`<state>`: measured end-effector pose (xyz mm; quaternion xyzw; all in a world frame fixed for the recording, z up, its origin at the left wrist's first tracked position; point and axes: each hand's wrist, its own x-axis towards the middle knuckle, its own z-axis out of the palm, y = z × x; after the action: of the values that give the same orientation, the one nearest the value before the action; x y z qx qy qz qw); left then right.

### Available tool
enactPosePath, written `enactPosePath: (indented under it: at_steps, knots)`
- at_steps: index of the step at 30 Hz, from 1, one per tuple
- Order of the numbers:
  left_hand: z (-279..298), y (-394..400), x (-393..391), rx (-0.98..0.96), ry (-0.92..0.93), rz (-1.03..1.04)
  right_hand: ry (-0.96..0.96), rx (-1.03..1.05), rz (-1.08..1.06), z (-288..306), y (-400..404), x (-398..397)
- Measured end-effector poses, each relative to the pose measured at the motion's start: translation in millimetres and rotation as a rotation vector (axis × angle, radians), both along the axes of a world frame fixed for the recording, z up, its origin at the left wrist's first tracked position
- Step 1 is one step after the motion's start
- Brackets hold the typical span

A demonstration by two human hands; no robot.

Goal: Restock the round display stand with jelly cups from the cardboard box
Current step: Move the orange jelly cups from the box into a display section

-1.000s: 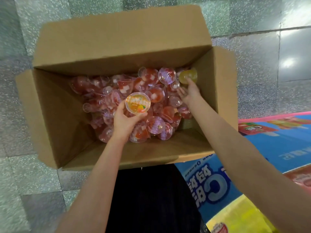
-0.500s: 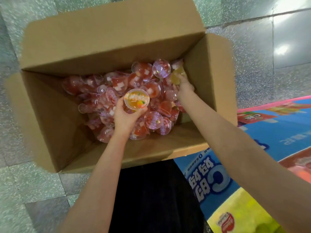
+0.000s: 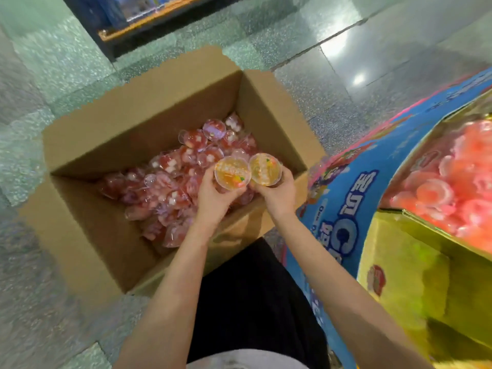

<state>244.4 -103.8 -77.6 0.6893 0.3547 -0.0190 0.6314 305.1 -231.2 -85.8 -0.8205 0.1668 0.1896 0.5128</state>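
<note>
An open cardboard box (image 3: 87, 230) on the floor holds several red jelly cups (image 3: 173, 182). Above its right part, my left hand (image 3: 213, 198) grips an orange jelly cup (image 3: 232, 173), lid facing up. Beside it my right hand (image 3: 279, 194) holds a second orange jelly cup (image 3: 265, 169); the two cups touch. The display stand (image 3: 343, 209), blue with yellow dividers, is at the right, and one compartment of it holds pink jelly cups (image 3: 452, 187).
The floor is shiny grey tile (image 3: 332, 83). A dark shelf base (image 3: 127, 33) stands at the far top. My dark clothing (image 3: 253, 302) fills the bottom middle, between the box and the stand.
My right hand has lifted a yellow-orange cup out of the box's far right corner and brought it beside the left hand's cup. The view has swung right, showing the stand's pink cups.
</note>
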Motion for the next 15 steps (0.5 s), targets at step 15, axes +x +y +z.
enactPosePath:
  at_steps: [15]
  knots:
    - [93.6, -190.0, -49.5, -0.228, -0.255, -0.621, -0.32, 0.019, -0.818, 104.7, -176.2, -154.2]
